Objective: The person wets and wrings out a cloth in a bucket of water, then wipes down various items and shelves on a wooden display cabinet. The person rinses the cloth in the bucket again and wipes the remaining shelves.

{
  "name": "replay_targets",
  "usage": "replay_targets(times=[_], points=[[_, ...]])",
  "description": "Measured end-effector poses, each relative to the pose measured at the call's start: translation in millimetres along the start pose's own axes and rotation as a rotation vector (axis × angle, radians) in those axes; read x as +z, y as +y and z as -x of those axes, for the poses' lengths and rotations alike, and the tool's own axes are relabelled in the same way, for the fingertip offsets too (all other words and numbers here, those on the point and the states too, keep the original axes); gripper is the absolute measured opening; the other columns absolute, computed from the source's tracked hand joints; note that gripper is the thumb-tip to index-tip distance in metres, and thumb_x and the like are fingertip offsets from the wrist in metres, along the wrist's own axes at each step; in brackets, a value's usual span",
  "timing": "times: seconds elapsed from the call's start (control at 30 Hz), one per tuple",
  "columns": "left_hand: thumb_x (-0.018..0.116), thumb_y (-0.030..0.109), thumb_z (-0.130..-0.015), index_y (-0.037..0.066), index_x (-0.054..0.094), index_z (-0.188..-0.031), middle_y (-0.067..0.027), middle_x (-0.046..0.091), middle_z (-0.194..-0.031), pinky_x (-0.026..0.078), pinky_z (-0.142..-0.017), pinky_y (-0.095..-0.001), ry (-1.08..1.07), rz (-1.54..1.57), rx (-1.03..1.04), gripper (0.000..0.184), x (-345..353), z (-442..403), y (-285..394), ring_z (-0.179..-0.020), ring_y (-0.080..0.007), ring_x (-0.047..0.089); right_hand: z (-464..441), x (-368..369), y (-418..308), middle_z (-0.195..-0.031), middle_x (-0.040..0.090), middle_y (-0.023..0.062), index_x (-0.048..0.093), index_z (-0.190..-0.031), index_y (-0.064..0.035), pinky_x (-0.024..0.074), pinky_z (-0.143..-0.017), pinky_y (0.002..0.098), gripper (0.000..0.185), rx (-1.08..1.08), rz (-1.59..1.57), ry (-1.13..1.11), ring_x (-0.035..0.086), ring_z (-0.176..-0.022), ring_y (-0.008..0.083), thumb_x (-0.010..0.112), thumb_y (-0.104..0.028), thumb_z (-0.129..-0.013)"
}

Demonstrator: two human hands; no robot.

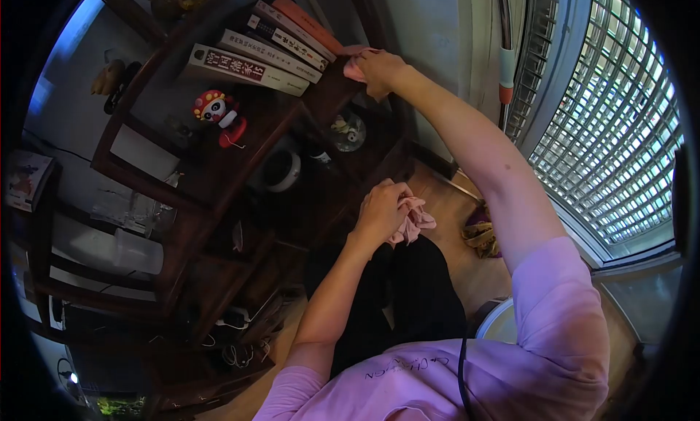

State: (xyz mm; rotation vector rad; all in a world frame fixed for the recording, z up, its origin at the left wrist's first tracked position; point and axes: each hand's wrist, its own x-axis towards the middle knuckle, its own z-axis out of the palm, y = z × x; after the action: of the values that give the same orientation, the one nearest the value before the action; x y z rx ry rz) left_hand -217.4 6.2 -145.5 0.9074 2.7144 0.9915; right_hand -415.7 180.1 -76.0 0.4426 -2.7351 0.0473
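Observation:
My right hand is reached out to the dark wooden shelf, its fingers closed on a pink cloth. That cloth touches the shelf by the end of a row of books. Lower down, in front of my dark trousers, my left hand grips a second, crumpled pink cloth. A panda figurine with a red cap stands on the same shelf as the books. Below the right hand, a glass jar sits in a lower compartment.
A round white-rimmed object is in the shelf's middle compartment. Cables hang at the lower left. To the right are a lattice window and a pole. A yellowish bundle lies on the wooden floor.

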Motion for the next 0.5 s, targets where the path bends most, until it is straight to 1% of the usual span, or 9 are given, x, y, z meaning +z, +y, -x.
replay_targets(times=[0.07,0.13,0.2,0.23,0.3,0.33,0.4,0.47,0.5], points=[[0.065,0.008,-0.082,0.006,0.069,-0.091,-0.0140,0.063,-0.094,0.053,-0.076,-0.0418,-0.011,-0.010,-0.007,0.010,-2.8,6.7,1.2,-0.087,-0.0342,0.064,6.6,19.6,7.1,-0.120,0.057,0.0183,0.055,-0.117,-0.0026,0.0493,-0.092,0.0418,0.046,-0.052,-0.037,0.000,0.057,-0.111,0.0336,0.063,-0.020,-0.075],[0.065,0.006,-0.080,0.007,0.069,-0.092,-0.0136,0.063,-0.093,0.052,-0.075,-0.0401,0.000,0.024,-0.023,0.013,-9.3,13.7,1.1,-0.085,-0.0334,0.064,26.7,24.2,12.4,-0.115,0.062,0.0123,0.061,-0.106,-0.0048,0.0537,-0.084,0.0451,0.038,-0.025,-0.080,0.214,0.063,-0.103,0.0345,0.067,-0.018,-0.072],[0.066,0.004,-0.077,0.007,0.070,-0.094,-0.0132,0.064,-0.091,0.051,-0.075,-0.0384,0.024,0.058,-0.038,0.017,-17.9,19.5,-0.3,-0.084,-0.0327,0.064,55.0,20.3,17.0,-0.108,0.065,0.0138,0.064,-0.100,-0.0063,0.0552,-0.078,0.0446,0.033,-0.093,0.100,0.324,0.065,-0.095,0.0345,0.070,-0.021,-0.071],[0.066,0.004,-0.077,0.008,0.070,-0.094,-0.0131,0.064,-0.091,0.051,-0.075,-0.0385,0.022,0.055,-0.045,0.017,-21.4,22.1,-0.8,-0.084,-0.0327,0.064,70.1,13.4,16.7,-0.108,0.065,0.0138,0.064,-0.100,-0.0063,0.0552,-0.078,0.0446,0.033,-0.098,0.108,0.317,0.065,-0.095,0.0345,0.070,-0.021,-0.071],[0.066,0.004,-0.078,0.008,0.070,-0.094,-0.0129,0.064,-0.092,0.051,-0.075,-0.0386,0.020,0.060,-0.055,0.017,-23.0,24.5,-3.0,-0.084,-0.0327,0.064,98.0,-3.1,12.7,-0.102,0.066,0.0155,0.066,-0.102,-0.0102,0.0543,-0.075,0.0452,0.030,0.368,-0.251,-0.316,0.064,-0.094,0.0343,0.069,-0.018,-0.073],[0.065,0.004,-0.078,0.008,0.070,-0.094,-0.0128,0.064,-0.091,0.051,-0.075,-0.0386,0.028,0.044,-0.048,0.017,-24.0,25.7,-5.1,-0.084,-0.0328,0.064,104.6,-4.4,12.2,-0.102,0.066,0.0155,0.066,-0.102,-0.0102,0.0543,-0.075,0.0452,0.030,0.361,-0.248,-0.321,0.064,-0.094,0.0343,0.069,-0.018,-0.073],[0.065,0.004,-0.078,0.009,0.070,-0.094,-0.0127,0.063,-0.091,0.051,-0.074,-0.0387,0.054,0.025,-0.057,0.017,-25.8,25.7,-9.9,-0.084,-0.0329,0.064,106.4,-5.3,6.6,-0.098,0.065,0.0150,0.066,-0.109,-0.0135,0.0531,-0.077,0.0440,0.035,0.318,-0.379,0.028,0.063,-0.093,0.0338,0.068,-0.018,-0.075],[0.065,0.007,-0.081,0.007,0.068,-0.093,-0.0141,0.061,-0.092,0.052,-0.075,-0.0428,0.016,-0.025,-0.063,0.012,-22.9,26.1,-13.1,-0.086,-0.0353,0.064,102.4,-23.3,-33.9,-0.105,0.059,0.0168,0.063,-0.109,-0.0081,0.0503,-0.086,0.0409,0.040,0.123,-0.554,0.258,0.060,-0.102,0.0349,0.073,-0.025,-0.074],[0.065,0.007,-0.081,0.007,0.068,-0.093,-0.0141,0.061,-0.092,0.052,-0.075,-0.0428,0.010,-0.024,-0.076,0.012,-22.2,26.9,-14.2,-0.086,-0.0353,0.064,95.6,-15.0,-57.3,-0.109,0.056,0.0160,0.061,-0.112,-0.0079,0.0498,-0.088,0.0404,0.044,-0.021,-0.612,0.351,0.058,-0.105,0.0348,0.075,-0.021,-0.072]])
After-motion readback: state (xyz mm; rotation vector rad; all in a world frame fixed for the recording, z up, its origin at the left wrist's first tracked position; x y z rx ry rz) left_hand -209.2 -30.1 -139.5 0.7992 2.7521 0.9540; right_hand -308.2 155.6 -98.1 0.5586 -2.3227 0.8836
